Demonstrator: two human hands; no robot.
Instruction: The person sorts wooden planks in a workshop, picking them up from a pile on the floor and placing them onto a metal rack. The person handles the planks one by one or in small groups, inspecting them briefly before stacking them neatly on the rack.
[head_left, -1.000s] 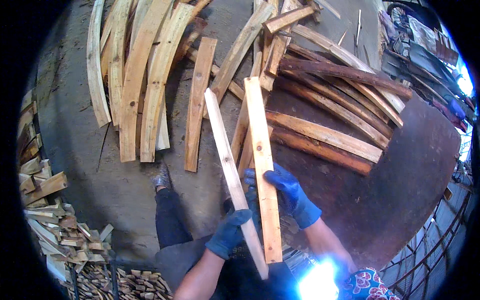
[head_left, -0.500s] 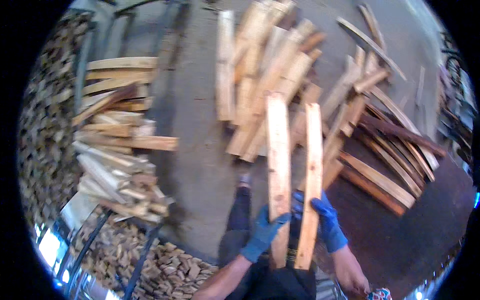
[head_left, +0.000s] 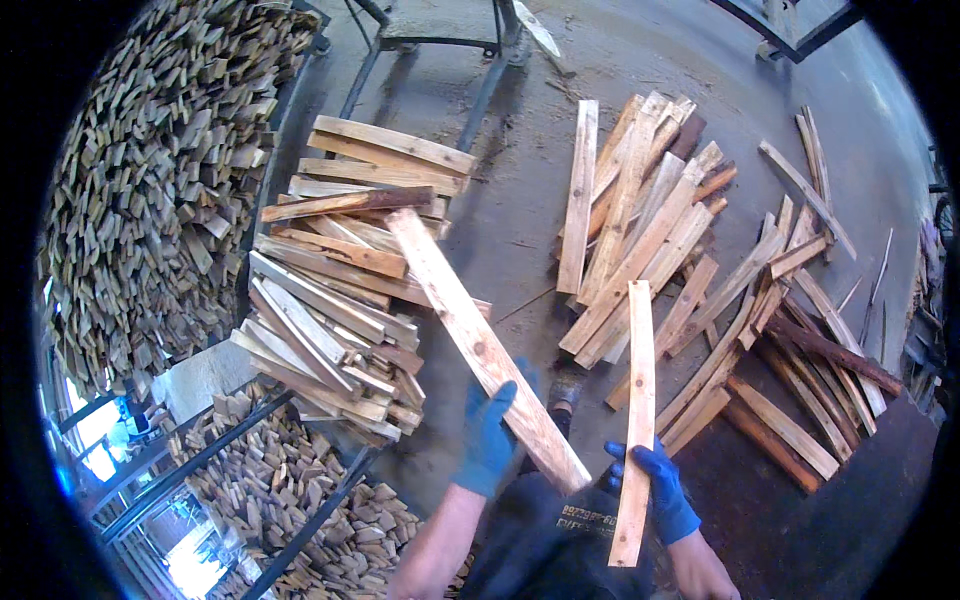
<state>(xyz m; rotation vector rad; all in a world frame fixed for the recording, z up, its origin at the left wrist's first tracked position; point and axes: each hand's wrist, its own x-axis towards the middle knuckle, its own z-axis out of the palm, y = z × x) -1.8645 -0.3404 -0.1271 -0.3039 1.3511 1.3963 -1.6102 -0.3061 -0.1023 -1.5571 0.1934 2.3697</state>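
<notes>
My left hand (head_left: 491, 432), in a blue glove, is closed around a wide pale wooden board (head_left: 480, 345) with a few knots. The board slants up to the left, and its far end reaches the stack of boards (head_left: 345, 260) on the left. My right hand (head_left: 652, 488), gloved in darker blue, grips a narrower wooden slat (head_left: 635, 410) that points nearly straight ahead. Part of the fingers of each hand is hidden by the wood. Ahead of the slat lies a loose pile of boards (head_left: 640, 230) on the floor.
Loose slats and bark-edged strips (head_left: 800, 370) lie across the right side. A tall wall of stacked wood pieces (head_left: 160, 190) rises at the far left. Below it, a metal frame (head_left: 320, 510) borders a heap of short offcuts (head_left: 250, 470). Another dark metal frame (head_left: 800, 45) stands at the top right.
The board in my left hand has swung from upright to a leftward slant, its far end now at the left stack. My right hand still holds its slat. The view has turned left.
</notes>
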